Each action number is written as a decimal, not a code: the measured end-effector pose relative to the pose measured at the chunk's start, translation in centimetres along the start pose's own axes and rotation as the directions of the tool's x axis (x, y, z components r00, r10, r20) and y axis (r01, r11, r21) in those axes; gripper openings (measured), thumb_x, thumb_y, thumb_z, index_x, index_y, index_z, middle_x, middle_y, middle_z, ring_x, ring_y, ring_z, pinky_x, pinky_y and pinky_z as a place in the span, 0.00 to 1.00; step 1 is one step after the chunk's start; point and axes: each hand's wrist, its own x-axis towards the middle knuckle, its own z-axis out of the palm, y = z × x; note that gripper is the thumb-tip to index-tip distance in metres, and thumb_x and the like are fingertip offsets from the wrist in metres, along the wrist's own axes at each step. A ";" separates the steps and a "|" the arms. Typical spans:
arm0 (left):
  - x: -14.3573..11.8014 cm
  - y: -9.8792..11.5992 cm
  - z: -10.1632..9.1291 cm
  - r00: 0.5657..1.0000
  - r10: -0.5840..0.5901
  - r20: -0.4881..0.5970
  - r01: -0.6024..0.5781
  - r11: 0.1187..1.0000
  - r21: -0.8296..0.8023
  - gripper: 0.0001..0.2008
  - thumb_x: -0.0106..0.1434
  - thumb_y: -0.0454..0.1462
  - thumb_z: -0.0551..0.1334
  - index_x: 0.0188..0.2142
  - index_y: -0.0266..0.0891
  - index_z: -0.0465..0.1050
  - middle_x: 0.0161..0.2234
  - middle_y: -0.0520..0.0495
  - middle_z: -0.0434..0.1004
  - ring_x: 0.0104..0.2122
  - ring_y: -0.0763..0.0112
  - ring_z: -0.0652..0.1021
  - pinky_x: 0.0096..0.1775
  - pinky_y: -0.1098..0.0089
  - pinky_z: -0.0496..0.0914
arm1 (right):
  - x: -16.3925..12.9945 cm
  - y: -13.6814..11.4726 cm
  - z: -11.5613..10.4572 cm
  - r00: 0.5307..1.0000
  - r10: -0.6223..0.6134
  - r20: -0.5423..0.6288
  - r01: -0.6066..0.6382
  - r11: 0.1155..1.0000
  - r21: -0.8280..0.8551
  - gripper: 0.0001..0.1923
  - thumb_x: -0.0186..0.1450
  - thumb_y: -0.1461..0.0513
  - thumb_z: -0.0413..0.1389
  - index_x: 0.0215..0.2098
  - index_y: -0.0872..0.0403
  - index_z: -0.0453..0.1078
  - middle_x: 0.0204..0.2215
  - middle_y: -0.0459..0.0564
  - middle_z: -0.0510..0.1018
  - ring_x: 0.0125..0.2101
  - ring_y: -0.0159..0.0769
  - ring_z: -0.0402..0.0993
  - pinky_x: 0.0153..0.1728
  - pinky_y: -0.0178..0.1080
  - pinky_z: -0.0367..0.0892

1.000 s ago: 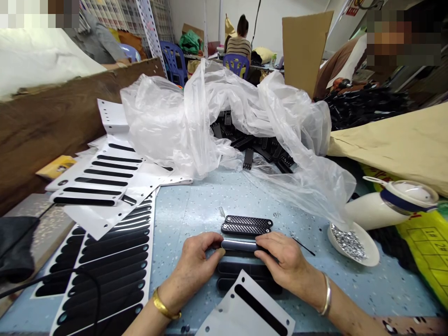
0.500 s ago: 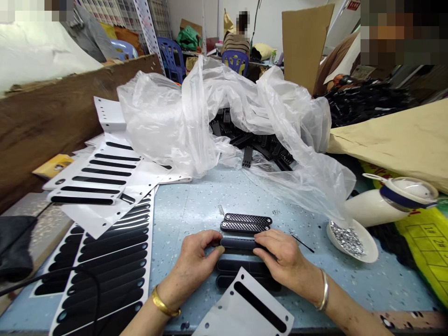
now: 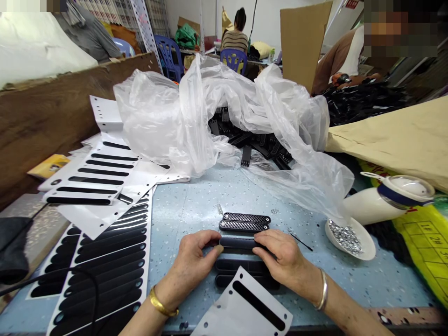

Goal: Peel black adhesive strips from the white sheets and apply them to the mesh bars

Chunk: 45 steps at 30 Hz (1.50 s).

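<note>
Hands palm-down | left hand (image 3: 196, 259) and right hand (image 3: 282, 256) fingers pinched on black strip (image 3: 238, 243) ends

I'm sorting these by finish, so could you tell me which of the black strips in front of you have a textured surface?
The two farthest strips, lying beyond both hands; the nearer ones look smooth.

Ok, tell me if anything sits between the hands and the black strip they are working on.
Nothing visible does. The left hand and right hand already pinch the black strip at its two ends. Two textured strips lie just beyond it, and a white backing sheet lies nearer the person, neither blocking the hands.
</note>
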 end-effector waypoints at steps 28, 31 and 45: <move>-0.2 -0.7 0.3 0.997 0.026 -0.067 -0.031 0.997 -0.071 0.10 0.58 0.32 0.60 0.37 0.42 0.79 0.33 0.49 0.83 0.33 0.66 0.80 0.38 0.64 0.75 | 0.1 0.1 0.0 0.999 -0.003 0.033 0.005 0.999 -0.047 0.07 0.66 0.67 0.53 0.37 0.56 0.74 0.32 0.54 0.79 0.33 0.39 0.75 0.35 0.42 0.71; -0.1 -0.6 0.2 0.998 0.013 -0.055 -0.017 0.998 -0.062 0.10 0.58 0.33 0.60 0.36 0.41 0.79 0.33 0.49 0.83 0.33 0.65 0.81 0.39 0.63 0.75 | 0.1 0.1 0.0 0.999 -0.002 0.036 0.004 0.999 -0.041 0.06 0.66 0.67 0.53 0.37 0.56 0.73 0.32 0.54 0.79 0.33 0.40 0.75 0.36 0.43 0.71; -0.2 -1.3 0.2 0.990 0.133 -0.039 -0.134 0.990 -0.034 0.09 0.60 0.32 0.60 0.34 0.43 0.79 0.36 0.49 0.83 0.35 0.67 0.81 0.41 0.65 0.75 | 0.0 0.2 0.1 1.000 -0.002 0.025 0.004 0.999 -0.053 0.08 0.67 0.66 0.52 0.37 0.56 0.74 0.31 0.54 0.79 0.33 0.39 0.75 0.36 0.43 0.71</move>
